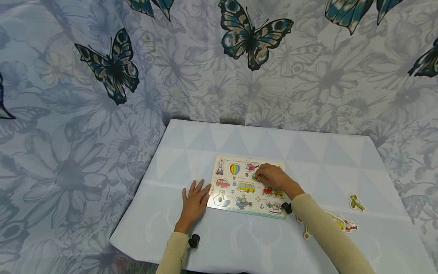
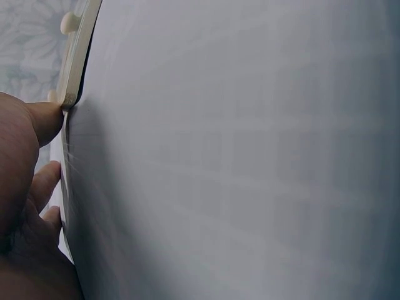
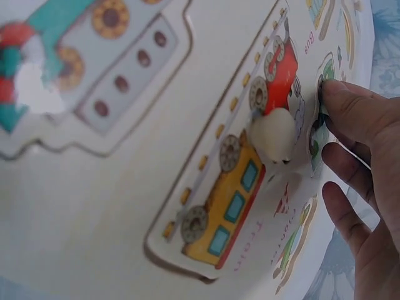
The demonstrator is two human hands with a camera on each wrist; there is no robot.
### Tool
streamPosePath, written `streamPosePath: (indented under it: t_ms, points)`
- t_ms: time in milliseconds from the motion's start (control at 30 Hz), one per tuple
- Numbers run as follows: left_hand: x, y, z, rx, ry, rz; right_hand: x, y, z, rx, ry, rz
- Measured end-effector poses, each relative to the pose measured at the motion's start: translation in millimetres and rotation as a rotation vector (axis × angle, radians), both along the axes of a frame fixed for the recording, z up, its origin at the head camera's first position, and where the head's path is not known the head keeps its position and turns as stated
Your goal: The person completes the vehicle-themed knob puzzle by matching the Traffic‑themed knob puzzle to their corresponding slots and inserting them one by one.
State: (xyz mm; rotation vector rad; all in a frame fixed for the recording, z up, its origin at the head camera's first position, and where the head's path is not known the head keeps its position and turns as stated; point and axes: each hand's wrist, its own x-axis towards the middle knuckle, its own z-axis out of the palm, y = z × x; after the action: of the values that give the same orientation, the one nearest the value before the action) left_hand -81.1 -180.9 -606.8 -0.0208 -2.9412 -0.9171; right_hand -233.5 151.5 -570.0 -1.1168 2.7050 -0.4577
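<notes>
A wooden knob puzzle board (image 1: 236, 211) with printed vehicles lies on the table. My right hand (image 1: 275, 177) is over its upper right part, thumb and fingertips pinching a green vehicle puzzle piece (image 3: 317, 140) at its slot. The fingers cover much of that piece. Below it, the train piece (image 3: 234, 206) sits in its recess with a pale round knob (image 3: 275, 134). My left hand (image 1: 194, 203) rests on the table with fingers extended, the fingertips touching the board's left edge; in the left wrist view the thumb (image 2: 47, 122) is against the board's corner.
Right of the board lie loose pieces: a green one (image 1: 356, 202), a red-and-white one (image 1: 349, 225) and several partly hidden by my right sleeve (image 1: 328, 232). A pale patterned cloth covers the table (image 1: 267, 243). Behind it hangs a butterfly-print backdrop (image 1: 195, 76).
</notes>
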Motion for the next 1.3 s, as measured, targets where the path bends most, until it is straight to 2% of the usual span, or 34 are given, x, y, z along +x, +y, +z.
streamPosePath:
  t_ms: [300, 467, 633, 967, 1167, 1300]
  points:
    - [-0.2, 1.5, 0.2, -0.011, -0.029, 0.006, 5.7, 1.7, 0.3, -0.001, 0.005, -0.030]
    - [-0.3, 2.0, 0.7, -0.005, -0.024, 0.003, 5.1, 14.3, 3.2, -0.036, 0.002, -0.054]
    - [-0.1, 2.3, 2.0, 0.003, -0.016, -0.002, 2.9, 42.0, 7.7, -0.056, 0.045, -0.114]
    - [0.7, 1.7, 0.1, 0.000, 0.005, 0.000, 3.9, 113.2, 13.0, -0.040, 0.048, -0.275]
    - [0.3, 1.9, 0.7, -0.007, -0.007, -0.005, 12.1, 159.4, 15.8, -0.035, 0.057, -0.338]
    - [0.5, 1.2, -0.1, -0.003, 0.000, -0.003, 18.9, 184.9, 20.5, -0.033, 0.012, -0.401]
